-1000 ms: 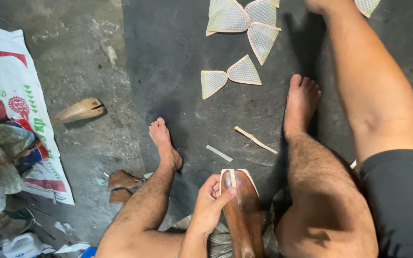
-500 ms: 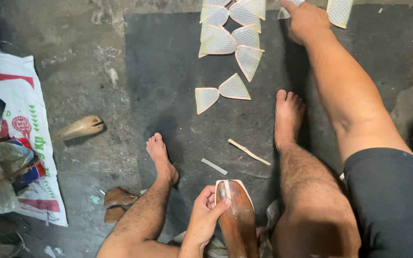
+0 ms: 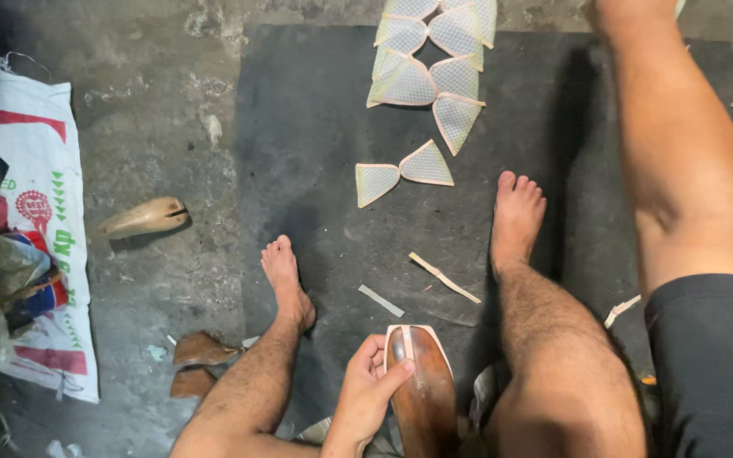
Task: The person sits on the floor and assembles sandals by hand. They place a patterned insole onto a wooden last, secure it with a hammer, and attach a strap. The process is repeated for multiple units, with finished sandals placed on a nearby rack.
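My left hand (image 3: 365,392) grips the toe of a brown wooden shoe last (image 3: 424,405) that has a pale sole piece laid on it, low in the view between my bare legs. My right forearm (image 3: 672,144) stretches up the right side, and its hand is cut off by the top edge. Near where it reaches lies a cluster of several pale mesh triangular pieces (image 3: 424,78) on the dark mat (image 3: 307,144). Two more mesh pieces (image 3: 402,174) lie just below the cluster.
Two thin pale strips (image 3: 443,277) (image 3: 381,301) lie on the mat between my feet. Another tan shoe last (image 3: 142,219) rests on the concrete at left. Brown leather scraps (image 3: 197,360) sit by my left leg. A printed white sack (image 3: 40,187) with clutter lies far left.
My right arm has stayed stretched toward the mesh pieces and its hand has slipped past the top edge. The left hand keeps its grip on the last.
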